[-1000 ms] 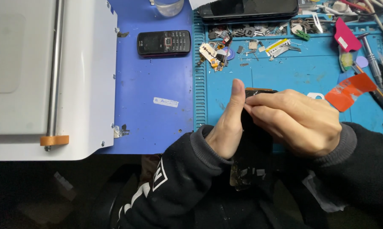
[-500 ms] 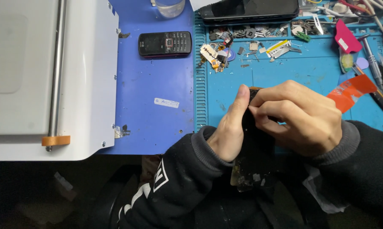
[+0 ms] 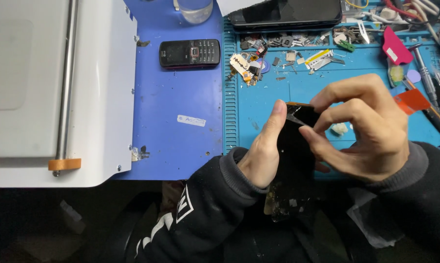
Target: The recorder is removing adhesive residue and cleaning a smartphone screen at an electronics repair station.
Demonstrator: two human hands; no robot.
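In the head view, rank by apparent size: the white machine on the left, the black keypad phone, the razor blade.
1. White machine, largest by far.
2. Black keypad phone.
3. Razor blade, smallest.
All lie on the bench at a similar distance, so the order is safe.

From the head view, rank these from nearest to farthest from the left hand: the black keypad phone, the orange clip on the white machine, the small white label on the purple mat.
1. Small white label, on the purple mat, left of the left hand.
2. Black keypad phone, up-left.
3. Orange clip, far left on the white machine.
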